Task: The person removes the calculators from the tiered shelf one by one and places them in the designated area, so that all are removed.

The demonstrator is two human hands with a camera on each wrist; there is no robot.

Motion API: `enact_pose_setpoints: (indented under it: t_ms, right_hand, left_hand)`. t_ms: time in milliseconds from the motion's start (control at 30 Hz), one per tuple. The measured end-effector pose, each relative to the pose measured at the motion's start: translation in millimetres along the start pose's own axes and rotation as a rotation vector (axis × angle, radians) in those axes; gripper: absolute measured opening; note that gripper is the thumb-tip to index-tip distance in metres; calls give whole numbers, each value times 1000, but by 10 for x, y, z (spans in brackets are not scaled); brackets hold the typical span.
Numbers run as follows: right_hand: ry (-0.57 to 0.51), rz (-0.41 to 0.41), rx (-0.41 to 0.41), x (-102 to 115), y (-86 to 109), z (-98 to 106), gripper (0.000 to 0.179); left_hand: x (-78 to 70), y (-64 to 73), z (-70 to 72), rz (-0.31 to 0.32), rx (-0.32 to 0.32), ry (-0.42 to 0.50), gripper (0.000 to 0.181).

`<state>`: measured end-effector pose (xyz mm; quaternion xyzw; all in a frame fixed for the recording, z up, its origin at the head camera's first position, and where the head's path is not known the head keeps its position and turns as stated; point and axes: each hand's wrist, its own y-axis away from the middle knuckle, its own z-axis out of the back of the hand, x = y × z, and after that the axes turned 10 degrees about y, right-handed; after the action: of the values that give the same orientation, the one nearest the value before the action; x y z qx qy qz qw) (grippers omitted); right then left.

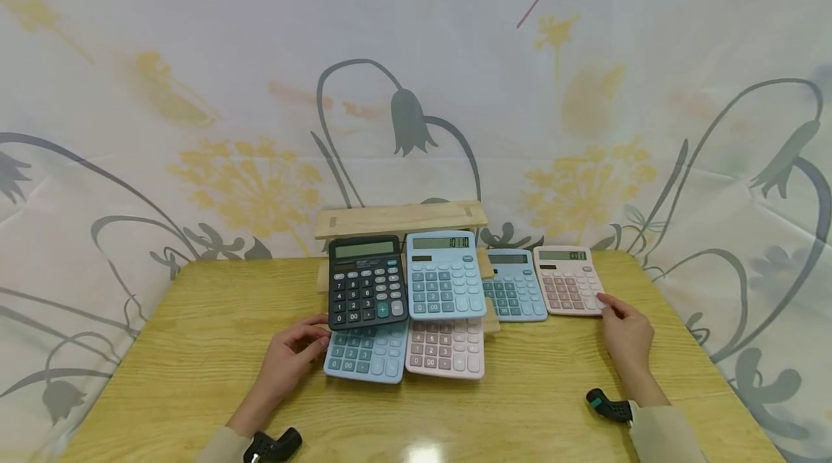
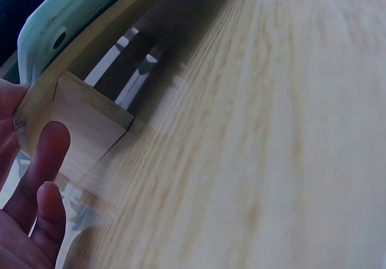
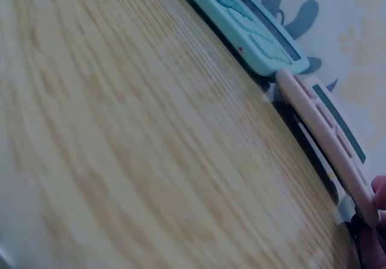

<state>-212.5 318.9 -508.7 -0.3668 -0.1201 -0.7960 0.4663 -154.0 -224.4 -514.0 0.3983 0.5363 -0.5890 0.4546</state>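
Observation:
My left hand (image 1: 291, 347) is at the left side of a lower light blue calculator (image 1: 365, 352). In the left wrist view its fingers (image 2: 53, 139) hold the end of a wooden stand (image 2: 90, 115), with the blue calculator's edge just above. My right hand (image 1: 627, 336) pinches the lower right edge of a pink calculator (image 1: 567, 282) at the far right. In the right wrist view that calculator stands tilted. Another light blue calculator (image 1: 516, 286) leans beside it on the left, its left part hidden.
On the stand's upper tier are a black calculator (image 1: 367, 281) and a light blue one (image 1: 445, 275). A second pink calculator (image 1: 445, 349) is below, its top covered. The stand's bare top board (image 1: 401, 219) rises behind. A patterned cloth (image 1: 260, 87) backs the wooden table (image 1: 520, 391).

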Motion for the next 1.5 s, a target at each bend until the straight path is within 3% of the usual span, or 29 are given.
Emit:
enact_pose_setpoints:
  t_ms: [1000, 1500]
  right_hand:
    - [20, 69, 9, 47, 41, 25, 27]
    - [11, 98, 29, 20, 25, -1, 27]
  left_hand:
    - [7, -12, -9, -18, 4, -9, 6]
    - [-21, -3, -10, 11, -10, -11, 6]
